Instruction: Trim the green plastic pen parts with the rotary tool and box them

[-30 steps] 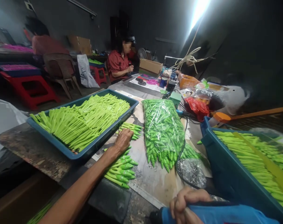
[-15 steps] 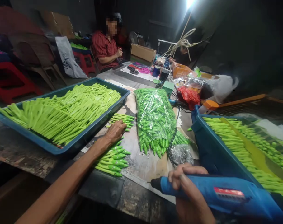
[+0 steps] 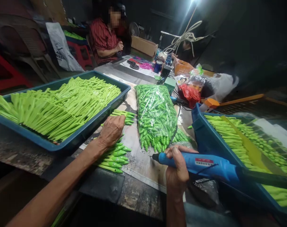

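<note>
My right hand (image 3: 178,170) is wrapped round a blue electric screwdriver (image 3: 205,162), its dark tip pointing left, above small loose screws scattered on the table. Between the long tray and the plastic bag, my left hand (image 3: 112,130) is curled down over a row of bright green stick-like parts with pointed heads (image 3: 116,159). Its fingertips are hidden, so what they grip cannot be made out. More of these parts (image 3: 126,116) show just beyond the knuckles. A clear plastic bag (image 3: 156,116) full of green pointed pieces lies ahead of both hands.
A blue tray (image 3: 62,143) heaped with green strips stands at left. On the right is a blue bin (image 3: 202,126) of green parts with a yellow divider. A seated person (image 3: 105,41), a cardboard box (image 3: 144,47) and hanging cables (image 3: 183,39) are farther back.
My right hand has brought the screwdriver up and slightly left, its tip now closer to the bag's lower edge. My left hand has drawn back slightly along the row. The view has shifted a little.
</note>
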Tool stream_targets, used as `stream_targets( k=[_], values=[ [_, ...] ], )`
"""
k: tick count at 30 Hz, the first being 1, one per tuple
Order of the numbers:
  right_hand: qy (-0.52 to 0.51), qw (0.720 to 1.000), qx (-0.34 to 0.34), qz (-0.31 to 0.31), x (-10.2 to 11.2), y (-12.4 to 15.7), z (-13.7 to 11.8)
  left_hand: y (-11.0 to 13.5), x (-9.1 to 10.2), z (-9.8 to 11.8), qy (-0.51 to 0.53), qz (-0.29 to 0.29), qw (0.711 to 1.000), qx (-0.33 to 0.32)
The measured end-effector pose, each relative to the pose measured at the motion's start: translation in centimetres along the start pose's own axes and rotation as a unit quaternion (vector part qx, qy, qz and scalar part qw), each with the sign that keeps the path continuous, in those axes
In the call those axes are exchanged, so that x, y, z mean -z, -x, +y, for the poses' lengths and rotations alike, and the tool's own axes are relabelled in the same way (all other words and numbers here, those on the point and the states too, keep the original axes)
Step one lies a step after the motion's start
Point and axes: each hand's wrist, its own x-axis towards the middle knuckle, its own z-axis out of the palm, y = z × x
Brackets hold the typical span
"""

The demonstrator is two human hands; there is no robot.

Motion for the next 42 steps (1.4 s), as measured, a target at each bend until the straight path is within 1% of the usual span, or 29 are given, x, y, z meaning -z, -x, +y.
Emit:
stream_targets(
  k=[4, 6, 7, 8, 9, 10, 11, 12, 13, 14, 15, 16, 17, 19, 21, 24, 30, 34, 39, 42],
  values=[
    [-0.056, 0.998, -0.039, 0.01, -0.1, 0.1, -0.2, 2.3, 2.0, 2.7, 0.084, 0.019, 0.996, 0.026],
    [-0.072, 0.996, -0.049, 0.011, 0.0, 0.2, -0.4, 4.1, 2.6, 4.3, 0.14, 0.027, 0.989, 0.04],
    [-0.076, 0.996, -0.05, 0.011, 0.2, 0.3, -0.5, 5.0, 2.7, 5.1, 0.19, 0.022, 0.979, 0.065],
    [-0.079, 0.996, -0.049, 0.008, 0.3, 0.4, -0.6, 6.0, 2.6, 5.9, 0.302, -0.005, 0.945, 0.126],
    [-0.084, 0.995, -0.048, 0.004, 0.5, 0.5, -0.7, 7.1, 2.4, 6.7, 0.416, -0.067, 0.888, 0.184],
    [-0.09, 0.995, -0.046, -0.001, 0.6, 0.6, -0.9, 8.1, 2.1, 7.4, 0.501, -0.108, 0.828, 0.229],
    [-0.096, 0.994, -0.046, -0.008, 0.8, 0.8, -1.0, 9.0, 1.6, 8.1, 0.555, -0.139, 0.775, 0.27],
    [-0.101, 0.994, -0.043, -0.015, 1.0, 1.0, -1.2, 9.9, 1.1, 8.7, 0.591, -0.169, 0.731, 0.297],
    [-0.105, 0.994, -0.037, -0.023, 1.1, 1.1, -1.4, 10.7, 0.4, 9.2, 0.628, -0.183, 0.688, 0.314],
    [-0.106, 0.993, -0.029, -0.03, 1.3, 1.3, -1.7, 11.4, -0.2, 9.7, 0.667, -0.177, 0.647, 0.325],
    [-0.105, 0.994, -0.02, -0.032, 1.4, 1.4, -1.9, 11.9, -0.8, 10.1, 0.693, -0.174, 0.616, 0.332],
    [-0.104, 0.994, -0.012, -0.032, 1.5, 1.6, -2.1, 12.3, -1.4, 10.5, 0.707, -0.164, 0.595, 0.344],
    [-0.105, 0.994, -0.007, -0.029, 1.6, 1.7, -2.3, 12.7, -2.0, 10.8, 0.715, -0.147, 0.584, 0.355],
    [-0.111, 0.994, -0.001, -0.024, 1.8, 1.9, -2.7, 13.1, -2.8, 11.3, 0.721, -0.114, 0.573, 0.371],
    [-0.118, 0.993, 0.015, -0.028, 1.8, 2.1, -3.2, 13.2, -3.3, 11.6, 0.733, -0.094, 0.563, 0.37],
    [-0.126, 0.991, 0.033, -0.033, 1.9, 2.5, -3.9, 13.2, -3.7, 12.0, 0.747, -0.092, 0.553, 0.358],
    [-0.123, 0.991, 0.018, -0.037, 2.0, 3.2, -4.7, 12.9, -4.5, 12.2, 0.778, -0.081, 0.519, 0.345],
    [-0.123, 0.991, 0.031, -0.037, 2.1, 3.3, -4.8, 13.0, -4.8, 12.2, 0.784, -0.075, 0.513, 0.341],
    [-0.123, 0.992, 0.014, -0.028, 2.2, 3.5, -5.2, 13.2, -5.1, 12.2, 0.788, -0.075, 0.507, 0.339],
    [-0.124, 0.992, 0.015, -0.027, 2.1, 3.5, -5.3, 13.3, -5.1, 12.2, 0.793, -0.074, 0.502, 0.337]
  ],
)
